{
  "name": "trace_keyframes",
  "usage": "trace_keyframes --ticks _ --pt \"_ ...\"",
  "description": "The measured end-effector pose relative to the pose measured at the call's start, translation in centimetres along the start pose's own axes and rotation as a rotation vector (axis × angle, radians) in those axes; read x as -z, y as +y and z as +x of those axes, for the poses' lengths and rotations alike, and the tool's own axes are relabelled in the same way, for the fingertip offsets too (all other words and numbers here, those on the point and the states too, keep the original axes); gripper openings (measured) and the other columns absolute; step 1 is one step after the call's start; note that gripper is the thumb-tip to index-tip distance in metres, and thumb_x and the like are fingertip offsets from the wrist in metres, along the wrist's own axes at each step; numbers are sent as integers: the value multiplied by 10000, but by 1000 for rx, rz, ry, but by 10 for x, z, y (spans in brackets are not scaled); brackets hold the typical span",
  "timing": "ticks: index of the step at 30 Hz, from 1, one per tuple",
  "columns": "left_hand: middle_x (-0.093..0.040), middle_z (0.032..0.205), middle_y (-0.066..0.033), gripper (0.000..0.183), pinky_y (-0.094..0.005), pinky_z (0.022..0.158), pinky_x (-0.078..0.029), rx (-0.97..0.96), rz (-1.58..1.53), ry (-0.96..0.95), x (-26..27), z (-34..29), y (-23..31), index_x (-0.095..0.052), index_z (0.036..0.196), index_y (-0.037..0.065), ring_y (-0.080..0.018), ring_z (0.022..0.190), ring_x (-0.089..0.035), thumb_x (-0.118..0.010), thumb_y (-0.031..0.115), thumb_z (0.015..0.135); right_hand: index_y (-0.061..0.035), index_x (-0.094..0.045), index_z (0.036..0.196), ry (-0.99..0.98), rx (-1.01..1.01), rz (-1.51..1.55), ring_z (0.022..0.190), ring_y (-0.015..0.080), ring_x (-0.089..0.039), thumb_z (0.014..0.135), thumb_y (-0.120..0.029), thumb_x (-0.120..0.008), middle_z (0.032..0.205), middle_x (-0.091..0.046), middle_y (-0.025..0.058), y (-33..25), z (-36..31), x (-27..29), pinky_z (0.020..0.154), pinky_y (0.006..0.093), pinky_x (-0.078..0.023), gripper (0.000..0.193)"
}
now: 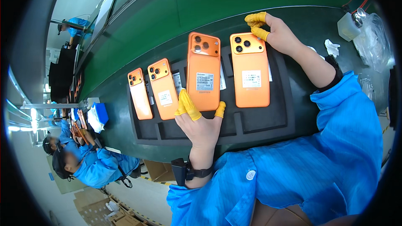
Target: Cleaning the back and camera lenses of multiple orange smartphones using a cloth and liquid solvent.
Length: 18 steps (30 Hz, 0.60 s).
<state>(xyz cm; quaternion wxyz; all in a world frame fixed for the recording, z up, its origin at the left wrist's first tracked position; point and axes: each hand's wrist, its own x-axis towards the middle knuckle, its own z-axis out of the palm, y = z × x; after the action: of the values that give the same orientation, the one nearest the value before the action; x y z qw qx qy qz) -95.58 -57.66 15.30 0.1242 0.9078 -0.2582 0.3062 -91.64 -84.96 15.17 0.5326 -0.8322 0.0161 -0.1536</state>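
Note:
Four orange phones lie or stand out over a dark foam tray (268, 129), camera side up. The two at the left are the far-left phone (140, 96) and its neighbour (160, 83). My left hand (200, 127), in yellow finger cots, closes around the lower end of the third phone (204, 62), which looks raised and bears a white label. At the right, the fourth phone (251, 65) also carries a white label. My right hand (276, 31), in yellow finger cots too, is at its top right corner; one fingertip touches the edge, the other fingers are spread beyond it.
White printed slips (223, 77) show beside the phones. A dispenser bottle (351, 25), a clear plastic bag (374, 44) and a crumpled tissue (332, 47) are at the right. Left, a blue box (100, 113) stands on the bench; co-workers (90, 163) in blue sit beyond it.

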Motion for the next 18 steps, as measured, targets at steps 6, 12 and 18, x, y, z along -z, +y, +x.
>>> trace_keyframes --ticks 6,12,18 --pt "-488 990 -194 915 -413 790 -339 207 121 -409 11 5 8 -350 1195 -70 -350 878 -446 -715 470 553 18 -513 1045 6 -64 -6 887 195 -563 790 -21 -504 976 -580 126 -4 -3 -8 787 267 -439 258" --pt "-476 937 -185 719 -424 769 -333 25 -76 -172 17 -14 -14 -447 1100 -42 -349 863 -426 -651 466 633 -4 -537 1032 48 -22 -40 873 172 -548 814 -75 -518 954 -583 104 16 -2 -6 767 265 -430 230" --pt "-500 847 -129 583 -396 681 -359 -208 -211 -283 27 -65 -4 -544 919 35 -316 772 -455 -635 516 602 -45 -564 984 206 195 -218 765 232 -561 739 -132 -600 867 -549 117 8 2 -8 695 310 -457 263"
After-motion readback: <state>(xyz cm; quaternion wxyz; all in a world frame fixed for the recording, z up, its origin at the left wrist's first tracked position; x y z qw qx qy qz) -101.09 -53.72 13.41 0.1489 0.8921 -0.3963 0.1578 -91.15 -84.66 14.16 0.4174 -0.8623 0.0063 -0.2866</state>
